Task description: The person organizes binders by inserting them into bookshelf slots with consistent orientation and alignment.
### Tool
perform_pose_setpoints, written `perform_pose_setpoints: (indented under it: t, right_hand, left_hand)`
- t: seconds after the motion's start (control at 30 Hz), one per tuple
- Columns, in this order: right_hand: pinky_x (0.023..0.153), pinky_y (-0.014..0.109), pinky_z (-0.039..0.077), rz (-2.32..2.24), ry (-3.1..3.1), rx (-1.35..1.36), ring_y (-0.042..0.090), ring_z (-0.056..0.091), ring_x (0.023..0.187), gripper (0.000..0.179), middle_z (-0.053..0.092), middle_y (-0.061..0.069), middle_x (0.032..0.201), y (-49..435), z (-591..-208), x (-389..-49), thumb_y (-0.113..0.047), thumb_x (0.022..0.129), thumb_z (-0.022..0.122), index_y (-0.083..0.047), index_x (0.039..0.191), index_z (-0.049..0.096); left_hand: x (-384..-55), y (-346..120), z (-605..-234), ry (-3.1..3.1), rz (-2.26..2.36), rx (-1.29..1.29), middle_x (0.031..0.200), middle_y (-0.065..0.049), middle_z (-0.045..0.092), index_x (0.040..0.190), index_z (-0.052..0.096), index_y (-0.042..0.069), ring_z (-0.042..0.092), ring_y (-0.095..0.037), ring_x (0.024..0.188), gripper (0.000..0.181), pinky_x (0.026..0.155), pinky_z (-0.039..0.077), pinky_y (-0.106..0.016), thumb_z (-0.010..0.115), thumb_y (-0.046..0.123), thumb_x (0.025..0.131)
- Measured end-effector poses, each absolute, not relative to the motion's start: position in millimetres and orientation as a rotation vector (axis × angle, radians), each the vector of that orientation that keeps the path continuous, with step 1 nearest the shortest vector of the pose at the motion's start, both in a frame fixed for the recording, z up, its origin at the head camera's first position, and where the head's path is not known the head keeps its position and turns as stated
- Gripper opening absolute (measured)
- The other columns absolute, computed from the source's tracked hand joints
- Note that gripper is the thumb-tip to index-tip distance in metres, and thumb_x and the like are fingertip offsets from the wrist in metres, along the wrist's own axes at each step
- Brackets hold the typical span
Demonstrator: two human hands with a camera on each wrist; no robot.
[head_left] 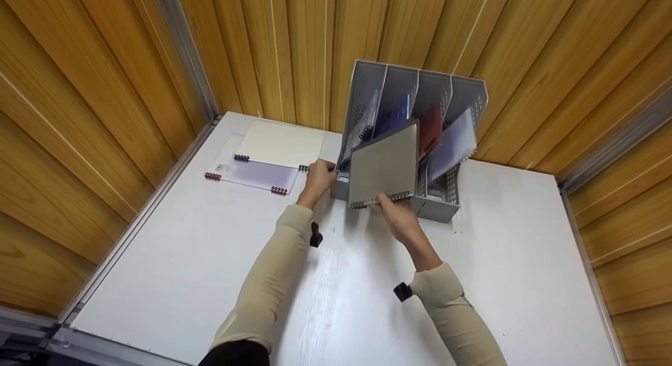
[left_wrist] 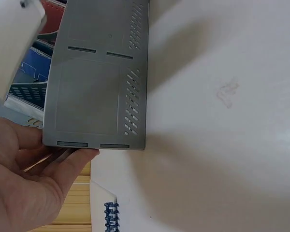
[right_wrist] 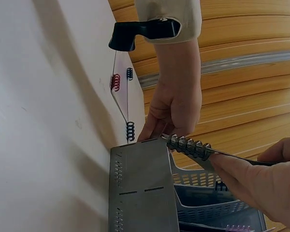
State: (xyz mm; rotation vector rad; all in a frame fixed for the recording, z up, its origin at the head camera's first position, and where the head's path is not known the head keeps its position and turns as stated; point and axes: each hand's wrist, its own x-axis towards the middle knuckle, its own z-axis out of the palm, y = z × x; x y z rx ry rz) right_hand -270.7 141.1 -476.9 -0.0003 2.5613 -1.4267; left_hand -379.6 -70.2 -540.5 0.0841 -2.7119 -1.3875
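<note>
A grey file rack [head_left: 436, 211] with upright dividers stands at the back of the white table. My left hand [head_left: 319, 181] grips its front left corner; in the left wrist view the fingers [left_wrist: 70, 166] wrap round the end of the rack's front panel [left_wrist: 89, 96]. Between the thumb and fingers of my right hand [head_left: 400, 218] is a spiral notebook with a grey-beige cover [head_left: 386, 164], pinched at its bound edge. It is tilted in front of the rack's middle slots and hides part of them. Its black coil [right_wrist: 188, 146] shows in the right wrist view.
In the rack stand a red notebook [head_left: 431, 125], a blue one [head_left: 396, 116] and a pale translucent one [head_left: 454, 143]. Left of it, a cream spiral notebook [head_left: 281, 143] overlaps a lilac one [head_left: 257, 173] on the table [head_left: 210, 261]. Wood-patterned walls [head_left: 294, 51] enclose the table.
</note>
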Motion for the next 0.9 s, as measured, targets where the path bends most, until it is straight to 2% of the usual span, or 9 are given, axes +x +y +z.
perform_pose_setpoints:
  t: [0.03, 0.1, 0.17, 0.23, 0.4, 0.53, 0.6, 0.7, 0.9]
  right_hand:
    - [0.073, 0.031, 0.041, -1.470, 2.538, -0.018, 0.019, 0.049, 0.077, 0.025, 0.051, 0.001, 0.087, 136.9, -476.7, -275.7, -0.034, 0.101, 0.052, -0.011, 0.091, 0.055]
    - [0.093, 0.034, 0.048, -1.736, 2.387, 0.003, 0.026, 0.060, 0.103, 0.026, 0.059, 0.011, 0.111, 125.8, -477.4, -287.4, -0.024, 0.099, 0.050, -0.004, 0.113, 0.057]
    - [0.111, 0.039, 0.042, -1.993, 2.244, -0.048, 0.031, 0.053, 0.129, 0.043, 0.051, 0.021, 0.138, 114.6, -478.9, -299.4, -0.012, 0.098, 0.049, 0.003, 0.138, 0.044]
    - [0.115, 0.046, 0.038, -2.154, 2.132, -0.075, 0.038, 0.044, 0.138, 0.059, 0.040, 0.030, 0.148, 105.9, -479.9, -310.0, -0.004, 0.098, 0.047, 0.003, 0.153, 0.026]
    - [0.109, 0.044, 0.046, -2.134, 2.230, 0.014, 0.037, 0.052, 0.125, 0.040, 0.051, 0.029, 0.129, 87.1, -477.8, -334.7, -0.004, 0.098, 0.046, 0.011, 0.134, 0.042]
    - [0.104, 0.041, 0.047, -1.947, 2.404, 0.085, 0.030, 0.053, 0.119, 0.036, 0.054, 0.021, 0.123, 77.2, -474.4, -350.8, -0.009, 0.100, 0.046, 0.011, 0.129, 0.047]
    - [0.100, 0.042, 0.046, -1.837, 2.483, 0.113, 0.028, 0.052, 0.109, 0.034, 0.054, 0.019, 0.115, 73.0, -474.6, -358.0, -0.011, 0.100, 0.046, 0.010, 0.126, 0.049]
    - [0.102, 0.042, 0.044, -1.799, 2.495, 0.136, 0.027, 0.050, 0.111, 0.042, 0.055, 0.020, 0.122, 66.3, -478.3, -369.2, -0.010, 0.101, 0.045, 0.008, 0.139, 0.045]
    - [0.116, 0.040, 0.037, -1.881, 2.430, 0.175, 0.032, 0.041, 0.142, 0.057, 0.042, 0.024, 0.154, 54.9, -495.5, -388.0, -0.004, 0.100, 0.042, 0.004, 0.155, 0.029]
  left_hand:
    - [-379.7, -70.2, -540.4, -2.711, -1.392, 0.088, 0.085, -0.009, 0.070, 0.097, 0.077, -0.005, 0.053, -0.017, 0.071, 0.017, 0.062, 0.043, -0.027, 0.062, 0.002, 0.094]
    - [-380.0, -70.1, -540.9, -2.708, -1.401, 0.096, 0.084, -0.009, 0.069, 0.096, 0.077, -0.005, 0.053, -0.017, 0.071, 0.016, 0.062, 0.044, -0.027, 0.063, 0.002, 0.094]
    - [-380.1, -69.9, -541.4, -2.704, -1.411, 0.106, 0.086, -0.010, 0.071, 0.096, 0.077, -0.005, 0.054, -0.017, 0.072, 0.016, 0.064, 0.046, -0.029, 0.063, 0.003, 0.094]
    - [-380.2, -70.1, -542.1, -2.700, -1.437, 0.115, 0.097, -0.014, 0.075, 0.104, 0.077, -0.005, 0.059, -0.017, 0.078, 0.018, 0.071, 0.052, -0.031, 0.063, 0.003, 0.095]
    - [-380.0, -70.2, -542.8, -2.719, -1.392, 0.147, 0.106, -0.015, 0.076, 0.109, 0.077, -0.002, 0.063, -0.019, 0.085, 0.020, 0.080, 0.056, -0.035, 0.065, 0.005, 0.095]
    - [-381.0, -69.6, -543.0, -2.726, -1.342, 0.117, 0.093, -0.010, 0.075, 0.098, 0.079, -0.001, 0.056, -0.017, 0.074, 0.015, 0.067, 0.048, -0.030, 0.066, 0.007, 0.096]
    - [-381.6, -69.4, -542.7, -2.711, -1.353, 0.107, 0.086, -0.008, 0.073, 0.093, 0.079, -0.001, 0.052, -0.015, 0.070, 0.015, 0.063, 0.043, -0.027, 0.066, 0.006, 0.095]
    - [-382.6, -69.2, -542.4, -2.691, -1.368, 0.105, 0.081, -0.005, 0.069, 0.091, 0.079, -0.001, 0.050, -0.014, 0.067, 0.015, 0.060, 0.040, -0.024, 0.066, 0.006, 0.095]
    - [-382.9, -66.8, -543.4, -2.705, -1.353, 0.155, 0.088, -0.008, 0.074, 0.095, 0.080, 0.001, 0.052, -0.015, 0.070, 0.016, 0.063, 0.045, -0.029, 0.064, 0.006, 0.095]
